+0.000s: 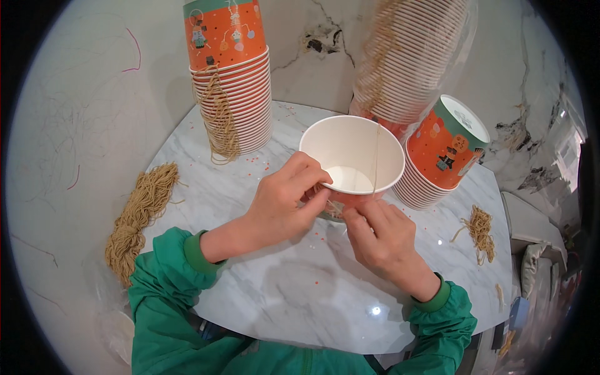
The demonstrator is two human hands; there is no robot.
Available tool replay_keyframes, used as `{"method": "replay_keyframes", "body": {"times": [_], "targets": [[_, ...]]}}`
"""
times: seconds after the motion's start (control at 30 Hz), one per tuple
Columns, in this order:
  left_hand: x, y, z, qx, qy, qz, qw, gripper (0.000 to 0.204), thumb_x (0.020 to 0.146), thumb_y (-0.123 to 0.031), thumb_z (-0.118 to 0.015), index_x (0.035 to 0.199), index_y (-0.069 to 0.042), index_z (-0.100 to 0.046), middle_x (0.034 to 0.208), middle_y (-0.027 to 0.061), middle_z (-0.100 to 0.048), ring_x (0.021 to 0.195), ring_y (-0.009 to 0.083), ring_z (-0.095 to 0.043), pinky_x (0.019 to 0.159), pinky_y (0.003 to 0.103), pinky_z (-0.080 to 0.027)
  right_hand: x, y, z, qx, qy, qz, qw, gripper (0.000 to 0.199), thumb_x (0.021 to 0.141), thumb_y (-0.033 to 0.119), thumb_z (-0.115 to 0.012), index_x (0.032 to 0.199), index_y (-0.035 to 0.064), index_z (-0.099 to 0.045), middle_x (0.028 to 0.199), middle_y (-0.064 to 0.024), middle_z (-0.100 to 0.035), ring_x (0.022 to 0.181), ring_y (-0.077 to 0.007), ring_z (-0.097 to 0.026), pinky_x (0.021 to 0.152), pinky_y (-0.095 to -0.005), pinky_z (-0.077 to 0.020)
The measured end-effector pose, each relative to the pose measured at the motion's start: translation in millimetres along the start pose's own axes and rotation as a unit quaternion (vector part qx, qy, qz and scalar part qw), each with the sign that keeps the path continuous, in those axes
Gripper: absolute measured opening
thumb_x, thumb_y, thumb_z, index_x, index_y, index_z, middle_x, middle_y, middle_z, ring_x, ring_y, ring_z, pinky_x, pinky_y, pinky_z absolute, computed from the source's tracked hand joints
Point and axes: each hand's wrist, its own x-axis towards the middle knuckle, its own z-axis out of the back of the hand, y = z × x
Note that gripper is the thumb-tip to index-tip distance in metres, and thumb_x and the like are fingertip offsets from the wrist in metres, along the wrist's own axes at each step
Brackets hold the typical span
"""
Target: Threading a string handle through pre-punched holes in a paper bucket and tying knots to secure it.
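Note:
A large white-lined paper cup (312, 140) stands mouth up before me, its orange outside partly hidden by my hands. My left hand (281, 197) is closed at the near left of its rim, fingertips over the edge and thumb below. Just under the near rim, my right hand (384, 234) is closed in a pinch on a thin tan string (376, 156). That string stretches across the cup's mouth from the far rim to the near side. The fingertips of both hands almost meet, and a short pale strand shows between them.
A tall stack of orange cups (240, 103) with string draped on it stands back left. Bagged cups (409, 56) and a shorter upside-down stack (444, 147) are back right. Tan string bundles lie left (140, 215) and right (480, 231) on the marble-patterned table (294, 312).

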Motion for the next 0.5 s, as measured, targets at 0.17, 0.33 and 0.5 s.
{"method": "replay_keyframes", "body": {"times": [0.17, 0.33, 0.5], "targets": [[4, 5, 3, -0.069, -0.014, 0.055, 0.996, 0.017, 0.086, 0.005, -0.07, 0.101, -0.001, -0.067, 0.104, 0.0044, -0.061, 0.083, 0.0112, -0.065, 0.068, 0.024, -0.055, 1, -13, 3, -0.031, -0.022, -0.055, 0.998, 0.023, 0.072, 0.004, -0.076, 0.092, 0.0025, -0.065, 0.084, -0.0056, -0.057, 0.068, -0.0213, -0.059, 0.054, -0.0334, -0.0453], [6, 9, 6, -0.068, -0.021, 0.062, 0.996, 0.013, 0.086, 0.003, -0.068, 0.098, 0.001, -0.065, 0.102, 0.0054, -0.06, 0.079, 0.0127, -0.066, 0.067, 0.026, -0.055, 3, -23, 8, -0.051, -0.039, -0.103, 0.993, 0.02, 0.079, 0.006, -0.079, 0.094, 0.0027, -0.066, 0.09, -0.0063, -0.063, 0.07, -0.0219, -0.064, 0.057, -0.0339, -0.0495], [7, 12, 8, -0.071, -0.02, 0.062, 0.995, 0.011, 0.086, 0.001, -0.067, 0.097, 0.002, -0.064, 0.1, 0.0065, -0.06, 0.076, 0.0142, -0.067, 0.066, 0.028, -0.057, 4, -40, 10, -0.052, -0.075, -0.126, 0.988, 0.017, 0.084, 0.007, -0.078, 0.097, 0.0022, -0.067, 0.096, -0.008, -0.066, 0.077, -0.0235, -0.067, 0.06, -0.034, -0.0513]]}}
